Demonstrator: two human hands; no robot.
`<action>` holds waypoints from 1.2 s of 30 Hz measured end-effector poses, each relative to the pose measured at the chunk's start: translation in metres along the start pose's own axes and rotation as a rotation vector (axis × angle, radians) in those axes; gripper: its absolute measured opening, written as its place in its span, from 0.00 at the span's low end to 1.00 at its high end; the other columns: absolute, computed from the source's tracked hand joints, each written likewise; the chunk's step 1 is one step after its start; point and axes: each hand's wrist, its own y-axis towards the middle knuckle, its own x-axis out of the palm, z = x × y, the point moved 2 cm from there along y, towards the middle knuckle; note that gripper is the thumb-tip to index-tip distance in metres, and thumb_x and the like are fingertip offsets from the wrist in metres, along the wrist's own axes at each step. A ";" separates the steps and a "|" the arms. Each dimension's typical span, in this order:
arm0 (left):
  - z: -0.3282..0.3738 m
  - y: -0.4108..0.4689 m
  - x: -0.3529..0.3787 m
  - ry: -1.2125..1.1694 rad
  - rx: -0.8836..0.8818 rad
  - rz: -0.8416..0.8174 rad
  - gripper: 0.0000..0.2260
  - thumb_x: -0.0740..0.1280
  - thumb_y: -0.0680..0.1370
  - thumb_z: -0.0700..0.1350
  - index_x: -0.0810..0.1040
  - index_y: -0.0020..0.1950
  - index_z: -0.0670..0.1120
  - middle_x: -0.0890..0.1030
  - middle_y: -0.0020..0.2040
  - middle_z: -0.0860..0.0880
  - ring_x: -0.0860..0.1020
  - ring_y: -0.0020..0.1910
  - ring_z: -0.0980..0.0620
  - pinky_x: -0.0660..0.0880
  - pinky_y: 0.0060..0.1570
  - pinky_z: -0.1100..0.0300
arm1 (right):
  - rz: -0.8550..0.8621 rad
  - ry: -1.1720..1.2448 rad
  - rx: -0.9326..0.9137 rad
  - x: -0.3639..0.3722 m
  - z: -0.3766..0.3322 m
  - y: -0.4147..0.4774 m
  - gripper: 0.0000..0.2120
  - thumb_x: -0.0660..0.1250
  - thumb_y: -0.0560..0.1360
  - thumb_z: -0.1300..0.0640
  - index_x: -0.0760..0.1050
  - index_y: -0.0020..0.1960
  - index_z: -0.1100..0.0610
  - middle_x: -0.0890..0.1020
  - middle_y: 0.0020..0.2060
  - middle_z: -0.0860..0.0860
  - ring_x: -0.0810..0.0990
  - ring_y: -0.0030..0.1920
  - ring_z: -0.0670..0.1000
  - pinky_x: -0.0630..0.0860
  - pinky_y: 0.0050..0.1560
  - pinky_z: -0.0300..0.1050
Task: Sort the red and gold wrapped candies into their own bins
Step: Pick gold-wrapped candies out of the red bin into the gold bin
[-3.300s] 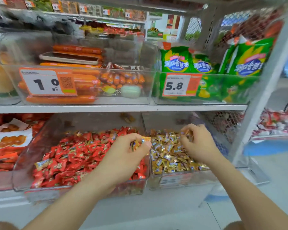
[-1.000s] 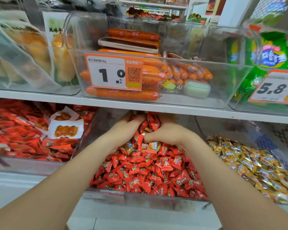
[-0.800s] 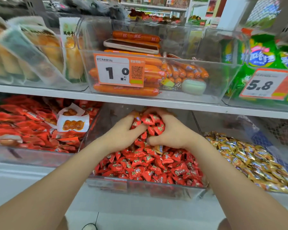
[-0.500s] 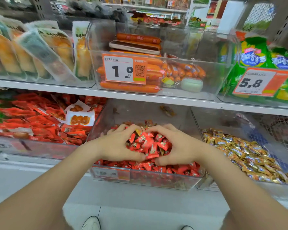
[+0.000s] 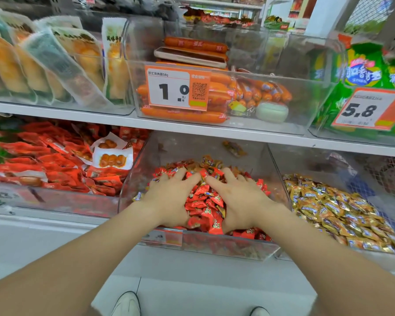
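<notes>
Clear middle bin (image 5: 144,165) — red candies (image 5: 205,201)

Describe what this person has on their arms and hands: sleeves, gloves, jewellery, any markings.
The left arm and right arm are bare as far up as the view reaches, with no sleeve or cuff in sight. The left hand and right hand wear no gloves. No watch, bracelet or ring shows, and no markings are visible.

Upper white shelf (image 5: 192,130) carries three clear bins in a row: pouch bin (image 5: 84,106), sausage bin (image 5: 306,106) (price tag (image 5: 177,87) on its front), green-bag bin (image 5: 319,133). Lower shelf (image 5: 43,221): red-packet bin (image 5: 55,201), red candy bin (image 5: 214,247), and gold candy bin (image 5: 310,163) right beside it.
</notes>
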 end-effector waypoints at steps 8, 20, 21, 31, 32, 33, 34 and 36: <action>-0.020 0.011 -0.003 0.169 -0.071 -0.008 0.45 0.70 0.69 0.70 0.52 0.81 0.62 0.52 0.83 0.45 0.48 0.80 0.30 0.46 0.77 0.28 | 0.050 0.050 0.089 -0.005 0.000 0.007 0.54 0.77 0.61 0.31 0.50 0.78 0.34 0.64 0.71 0.57 0.74 0.65 0.67 0.70 0.69 0.63; -0.024 -0.013 -0.042 -0.243 0.116 0.062 0.38 0.75 0.68 0.71 0.73 0.74 0.58 0.73 0.71 0.56 0.69 0.73 0.52 0.69 0.73 0.45 | 0.298 0.493 -0.090 -0.032 0.027 -0.038 0.25 0.84 0.65 0.43 0.77 0.57 0.36 0.70 0.59 0.40 0.73 0.62 0.45 0.74 0.67 0.53; -0.023 -0.012 -0.041 -0.214 0.120 0.100 0.33 0.74 0.71 0.68 0.75 0.72 0.57 0.75 0.70 0.55 0.70 0.72 0.51 0.69 0.73 0.45 | 0.278 0.471 -0.121 -0.031 0.022 -0.039 0.22 0.84 0.65 0.45 0.78 0.55 0.37 0.71 0.56 0.41 0.73 0.59 0.45 0.74 0.65 0.53; 0.004 0.002 -0.035 -0.176 0.230 0.055 0.31 0.76 0.73 0.52 0.73 0.75 0.54 0.79 0.55 0.59 0.76 0.61 0.52 0.73 0.63 0.56 | 0.175 0.181 -0.232 -0.020 -0.005 -0.029 0.13 0.76 0.71 0.39 0.85 0.53 0.42 0.73 0.45 0.40 0.69 0.51 0.45 0.65 0.52 0.48; 0.004 0.002 -0.035 -0.182 0.234 0.054 0.31 0.78 0.72 0.54 0.73 0.73 0.56 0.77 0.52 0.60 0.76 0.58 0.54 0.74 0.60 0.56 | 0.199 0.286 -0.216 -0.024 -0.004 -0.033 0.10 0.76 0.72 0.40 0.85 0.50 0.43 0.76 0.45 0.40 0.72 0.50 0.44 0.69 0.54 0.47; 0.003 0.002 -0.035 -0.186 0.241 0.065 0.31 0.79 0.70 0.57 0.72 0.71 0.58 0.76 0.52 0.60 0.75 0.56 0.55 0.74 0.59 0.54 | 0.227 0.414 -0.183 -0.029 -0.001 -0.037 0.07 0.76 0.72 0.43 0.85 0.47 0.45 0.80 0.43 0.41 0.76 0.49 0.42 0.73 0.55 0.44; 0.003 0.003 -0.035 -0.183 0.253 0.084 0.31 0.80 0.69 0.59 0.72 0.68 0.59 0.75 0.53 0.60 0.74 0.56 0.55 0.74 0.59 0.53 | 0.261 0.545 -0.130 -0.034 0.004 -0.041 0.04 0.76 0.72 0.47 0.84 0.44 0.46 0.83 0.41 0.42 0.80 0.46 0.42 0.75 0.52 0.40; 0.003 0.002 -0.034 -0.183 0.285 0.133 0.28 0.80 0.65 0.63 0.72 0.60 0.61 0.71 0.55 0.59 0.71 0.57 0.55 0.71 0.59 0.52 | 0.345 0.726 -0.004 -0.042 0.018 -0.048 0.02 0.76 0.73 0.54 0.85 0.43 0.48 0.85 0.36 0.40 0.82 0.38 0.40 0.75 0.44 0.33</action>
